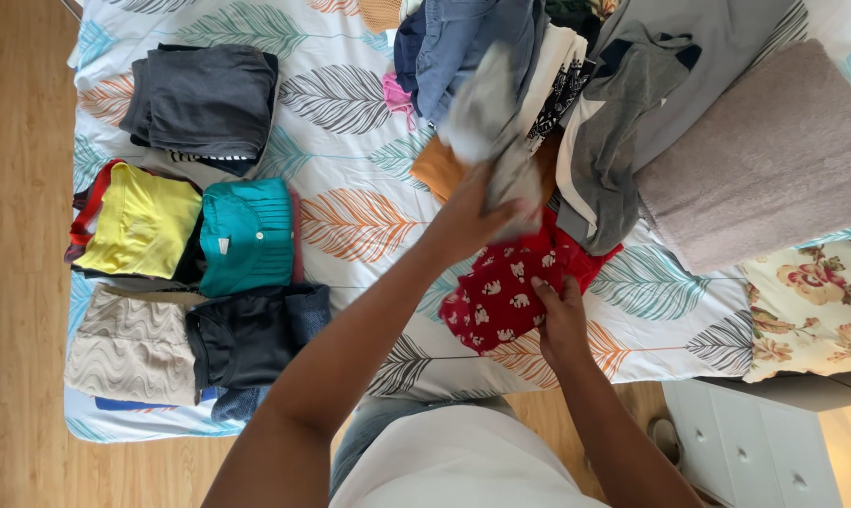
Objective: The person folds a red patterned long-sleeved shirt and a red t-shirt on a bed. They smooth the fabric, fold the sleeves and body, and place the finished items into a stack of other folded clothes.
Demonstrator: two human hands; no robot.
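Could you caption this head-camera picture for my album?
Left hand lifts a grey garment; right hand grips red patterned cloth.

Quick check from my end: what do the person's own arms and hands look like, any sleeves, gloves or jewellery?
Both forearms are bare, with no sleeves showing. The left hand and right hand wear no gloves; no rings, watch or bracelets show. A white top covers the torso.

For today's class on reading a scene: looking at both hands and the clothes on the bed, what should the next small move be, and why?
Probably lift the grey garment clear of the unsorted heap. The left hand has it in its grip, blurred and part raised, while the right hand pins the red patterned garment beneath. Folded stacks lie to the left.
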